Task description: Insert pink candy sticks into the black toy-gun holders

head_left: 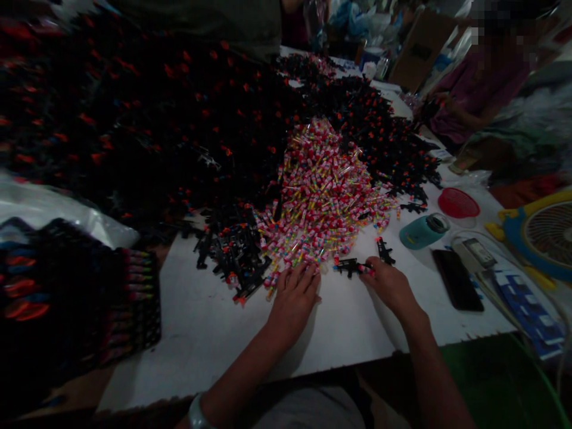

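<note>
A heap of small pink, yellow and red candy tubes [322, 196] is piled mid-table. My left hand [292, 304] rests at its near edge, fingers stretched out over the closest tubes. To the right, my right hand [393, 289] pinches the end of a small black toy gun [348, 266] with an orange tip, held low over the white tabletop [214, 351]. Just beyond my right fingers is another black toy gun [384, 251]. Left of the candy sits a small cluster of black toy guns [236, 250] with orange tips.
A large dark mound of toy guns [179, 119] fills the back left. At right are a teal jar [420, 232], a red lid [459, 203], a phone [456, 280] and a fan [545, 235]. Filled black trays [134, 304] stand at left. A person [482, 101] sits across at right.
</note>
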Available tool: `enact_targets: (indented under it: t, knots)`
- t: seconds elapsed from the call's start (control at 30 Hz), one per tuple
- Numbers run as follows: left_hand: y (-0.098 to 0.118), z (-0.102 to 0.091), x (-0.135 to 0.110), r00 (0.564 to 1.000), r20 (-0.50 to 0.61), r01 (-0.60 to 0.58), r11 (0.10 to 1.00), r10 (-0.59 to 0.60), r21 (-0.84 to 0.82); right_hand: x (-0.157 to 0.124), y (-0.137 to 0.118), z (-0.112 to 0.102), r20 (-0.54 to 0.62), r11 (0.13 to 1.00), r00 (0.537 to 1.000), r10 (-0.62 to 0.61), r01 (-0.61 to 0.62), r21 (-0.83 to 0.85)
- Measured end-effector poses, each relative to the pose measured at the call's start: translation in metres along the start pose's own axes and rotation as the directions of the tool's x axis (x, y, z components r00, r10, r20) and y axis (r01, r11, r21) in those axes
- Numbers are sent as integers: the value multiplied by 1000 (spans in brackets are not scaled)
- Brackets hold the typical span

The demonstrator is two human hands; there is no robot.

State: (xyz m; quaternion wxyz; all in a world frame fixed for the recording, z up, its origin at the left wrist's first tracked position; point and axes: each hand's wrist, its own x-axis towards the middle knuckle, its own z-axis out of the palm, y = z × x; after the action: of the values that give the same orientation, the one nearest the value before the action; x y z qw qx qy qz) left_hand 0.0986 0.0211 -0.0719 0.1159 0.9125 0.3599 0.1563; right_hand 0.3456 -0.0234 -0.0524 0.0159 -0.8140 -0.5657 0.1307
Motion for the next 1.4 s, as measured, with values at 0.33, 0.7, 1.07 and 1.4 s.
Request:
enact_targets:
  t: [0.33, 0.7, 1.07, 1.4]
  knots:
    - [16, -4, -19, 985, -61, 134, 946, -159, -297, -43, -19, 13, 108, 960, 993, -39, 7, 281]
    - [32, -5, 41, 976, -210, -19, 929, -63, -369, -38, -13, 37, -353, 772, 930, 103, 149, 618]
    - [143, 58, 241, 1000, -5, 7, 768, -14, -640, -24, -6, 46, -375, 660, 887, 268, 114, 742]
    - [184, 99, 292, 997, 31, 71, 743, -67, -666, -11, -8, 62, -524, 815, 828, 202, 154, 559]
